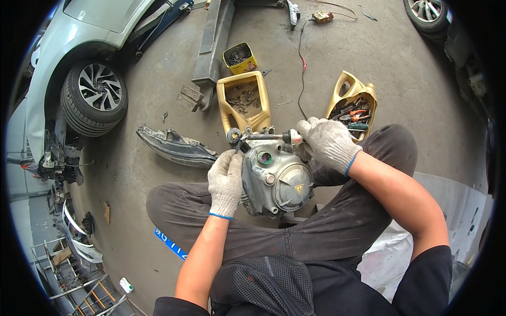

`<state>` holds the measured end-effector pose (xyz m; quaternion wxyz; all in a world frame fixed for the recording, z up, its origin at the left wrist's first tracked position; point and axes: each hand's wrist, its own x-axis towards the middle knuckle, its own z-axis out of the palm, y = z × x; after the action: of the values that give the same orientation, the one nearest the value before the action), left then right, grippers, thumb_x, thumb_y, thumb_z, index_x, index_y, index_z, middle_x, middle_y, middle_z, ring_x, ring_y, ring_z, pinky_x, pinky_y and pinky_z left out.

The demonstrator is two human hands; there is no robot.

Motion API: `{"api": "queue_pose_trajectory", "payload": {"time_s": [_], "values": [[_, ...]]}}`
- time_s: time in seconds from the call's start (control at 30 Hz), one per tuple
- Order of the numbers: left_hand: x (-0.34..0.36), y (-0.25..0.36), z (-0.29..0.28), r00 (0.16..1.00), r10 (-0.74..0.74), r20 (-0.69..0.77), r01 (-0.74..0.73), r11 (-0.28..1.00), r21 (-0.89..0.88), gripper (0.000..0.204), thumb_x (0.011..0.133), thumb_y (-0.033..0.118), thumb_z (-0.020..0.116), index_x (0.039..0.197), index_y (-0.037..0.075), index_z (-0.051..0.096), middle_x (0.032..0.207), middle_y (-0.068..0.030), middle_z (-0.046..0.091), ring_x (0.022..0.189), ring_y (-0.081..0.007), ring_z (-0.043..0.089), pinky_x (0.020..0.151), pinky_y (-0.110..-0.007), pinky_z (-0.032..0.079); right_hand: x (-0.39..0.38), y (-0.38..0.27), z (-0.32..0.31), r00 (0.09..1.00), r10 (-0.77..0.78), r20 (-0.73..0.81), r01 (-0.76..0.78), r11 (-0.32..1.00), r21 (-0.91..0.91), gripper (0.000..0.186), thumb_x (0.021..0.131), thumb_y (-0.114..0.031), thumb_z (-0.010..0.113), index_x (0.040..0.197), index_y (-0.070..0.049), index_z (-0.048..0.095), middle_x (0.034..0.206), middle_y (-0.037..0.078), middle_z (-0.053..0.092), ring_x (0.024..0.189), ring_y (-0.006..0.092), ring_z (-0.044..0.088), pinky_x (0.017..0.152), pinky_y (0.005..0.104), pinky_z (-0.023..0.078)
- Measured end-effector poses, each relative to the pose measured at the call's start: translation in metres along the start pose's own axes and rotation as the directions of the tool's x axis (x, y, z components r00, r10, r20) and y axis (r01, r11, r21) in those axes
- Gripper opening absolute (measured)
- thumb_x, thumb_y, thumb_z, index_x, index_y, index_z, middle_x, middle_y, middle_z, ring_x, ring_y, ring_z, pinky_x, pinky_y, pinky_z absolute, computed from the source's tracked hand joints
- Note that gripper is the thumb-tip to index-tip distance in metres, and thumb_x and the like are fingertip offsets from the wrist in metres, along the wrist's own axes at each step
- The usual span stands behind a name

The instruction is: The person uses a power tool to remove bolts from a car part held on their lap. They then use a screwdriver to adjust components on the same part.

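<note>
A grey car headlight [253,181], its back with a round cap facing up, rests between my bent legs. My right hand [328,141], in a knitted work glove, is closed around the handle of what looks like a soldering iron [266,137]. The iron's long metal shaft lies level across the headlight's far edge, its tip pointing left at a rounded corner tab [233,135]. Also gloved, my left hand [225,176] is at the headlight's left side. Its fingers pinch a thin dark strip [238,147] close to the iron's tip; the strip's lower end is hidden.
Beyond the headlight stand a cut-open gold jug [220,100] with small scraps, a yellow tin [252,64] and another jug [373,113] of hand tools. A dark cord [301,79] crosses the floor. A lamp-like part [179,149] lies left; a car wheel [95,97] stands farther off.
</note>
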<state>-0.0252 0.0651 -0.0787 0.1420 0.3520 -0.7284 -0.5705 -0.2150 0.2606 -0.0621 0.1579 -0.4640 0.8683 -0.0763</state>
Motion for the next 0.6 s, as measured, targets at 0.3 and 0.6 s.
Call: {"api": "queue_pose_trajectory", "payload": {"time_s": [0.3, 0.6], "values": [[-0.0001, -0.0026, -0.0002, 1.0, 0.0, 0.0, 0.0, 1.0, 0.029, 0.02, 0.101, 0.013, 0.063, 0.111, -0.003, 0.07, 0.09, -0.002, 0.07, 0.081, -0.0067, 0.059, 0.075, -0.024, 0.05, 0.0005, 0.0014, 0.0031, 1.0, -0.013, -0.007, 0.013, 1.0, 0.002, 0.026, 0.086, -0.022, 0.07, 0.105, -0.007, 0.059, 0.098, 0.016, 0.066, 0.094, 0.0333, 0.07, 0.075, 0.0457, 0.056], [-0.0015, -0.0022, -0.0009, 1.0, -0.009, 0.002, 0.009, 0.999, 0.045, 0.02, 0.101, 0.012, 0.063, 0.111, -0.004, 0.069, 0.091, -0.0032, 0.071, 0.083, -0.0076, 0.06, 0.077, -0.025, 0.051, 0.0009, 0.0008, 0.0016, 1.0, -0.006, -0.003, 0.006, 1.0, 0.01, 0.026, 0.086, -0.023, 0.069, 0.104, -0.007, 0.06, 0.097, 0.016, 0.066, 0.094, 0.0338, 0.07, 0.075, 0.0465, 0.056]]}}
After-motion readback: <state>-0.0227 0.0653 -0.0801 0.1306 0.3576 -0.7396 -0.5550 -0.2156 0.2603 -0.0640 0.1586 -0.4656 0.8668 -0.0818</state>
